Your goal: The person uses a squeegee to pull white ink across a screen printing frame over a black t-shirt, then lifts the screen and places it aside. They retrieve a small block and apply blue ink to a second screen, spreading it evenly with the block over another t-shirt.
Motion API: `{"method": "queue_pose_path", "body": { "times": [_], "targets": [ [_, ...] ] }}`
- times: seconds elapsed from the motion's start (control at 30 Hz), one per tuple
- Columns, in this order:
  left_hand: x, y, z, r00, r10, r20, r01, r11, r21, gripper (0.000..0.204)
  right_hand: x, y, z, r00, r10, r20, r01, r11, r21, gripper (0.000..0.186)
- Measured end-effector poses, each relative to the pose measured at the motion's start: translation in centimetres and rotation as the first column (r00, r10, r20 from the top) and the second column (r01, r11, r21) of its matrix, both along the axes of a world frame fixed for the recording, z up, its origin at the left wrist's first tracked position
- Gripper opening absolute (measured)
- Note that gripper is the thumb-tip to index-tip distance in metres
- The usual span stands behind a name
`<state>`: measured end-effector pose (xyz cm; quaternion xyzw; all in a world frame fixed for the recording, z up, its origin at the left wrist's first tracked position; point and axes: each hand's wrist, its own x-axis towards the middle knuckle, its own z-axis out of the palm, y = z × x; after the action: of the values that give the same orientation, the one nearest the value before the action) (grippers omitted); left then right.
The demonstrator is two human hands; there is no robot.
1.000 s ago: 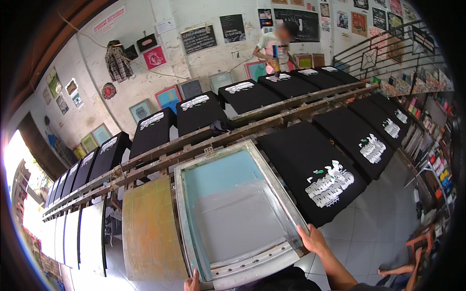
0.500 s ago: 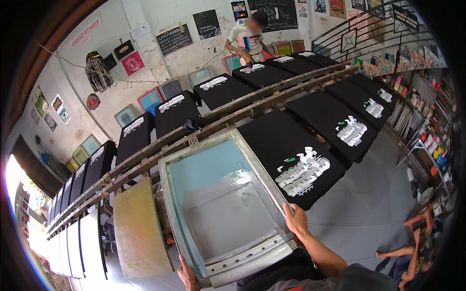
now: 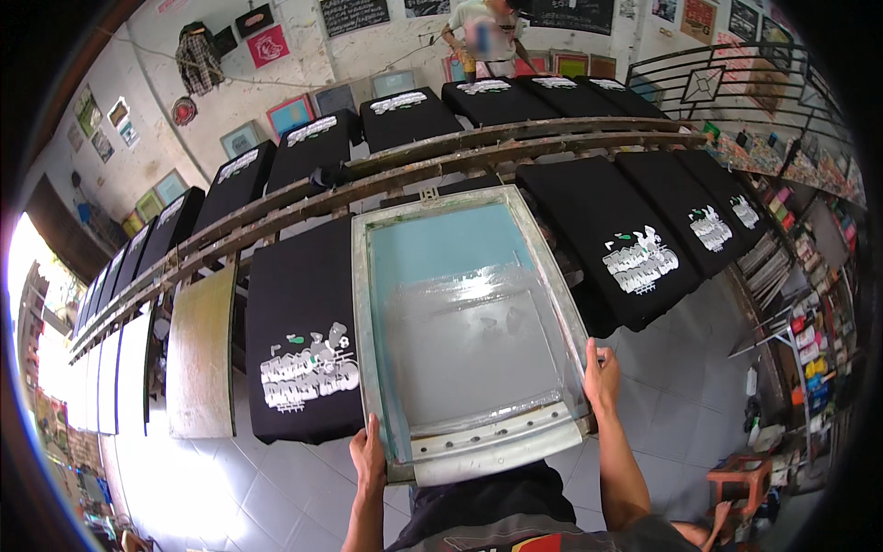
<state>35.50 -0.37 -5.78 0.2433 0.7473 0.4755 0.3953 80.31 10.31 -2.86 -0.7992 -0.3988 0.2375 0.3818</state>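
Observation:
A screen printing frame [image 3: 365, 322] is in my two hands, tilted with its near end close to my body. Its mesh [image 3: 451, 241] is blue-green at the far part and smeared with grey ink [image 3: 460, 354] nearer me. Across the near end lies a pale bar [image 3: 501, 443] with a row of dark holes. My left hand [image 3: 368, 453] grips the near left corner, its fingers partly hidden under the frame. On the right edge my right hand [image 3: 602, 377] is closed round the rim. Beneath the frame, the board is mostly hidden.
Black shirts with white prints lie to the left [image 3: 303, 276] and right [image 3: 589, 212] of the frame. Wooden rails [image 3: 386, 175] run behind it, with another row of shirts beyond. A person [image 3: 483, 37] stands across. A red stool [image 3: 743, 483] and a shelf [image 3: 809, 368] are at right.
The frame has moved right along the row in my hands and turned straighter. A printed black shirt now shows to its left. The view has shifted as well.

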Motion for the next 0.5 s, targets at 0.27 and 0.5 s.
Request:
{"method": "queue_pose_path", "body": {
  "times": [0.27,0.5],
  "targets": [
    [5.5,4.9,1.2,1.000,0.017,-0.023,-0.017,1.000,-0.001,0.053,4.1,8.1,-0.5,0.999,0.053,-0.012,-0.053,0.999,-0.009,0.070],
    [8.2,9.6,0.9,0.999,0.033,0.019,-0.034,0.998,0.054,0.053,6.8,14.2,-2.0,0.996,0.048,0.079,-0.046,0.999,-0.026,0.071]
  ]
}}
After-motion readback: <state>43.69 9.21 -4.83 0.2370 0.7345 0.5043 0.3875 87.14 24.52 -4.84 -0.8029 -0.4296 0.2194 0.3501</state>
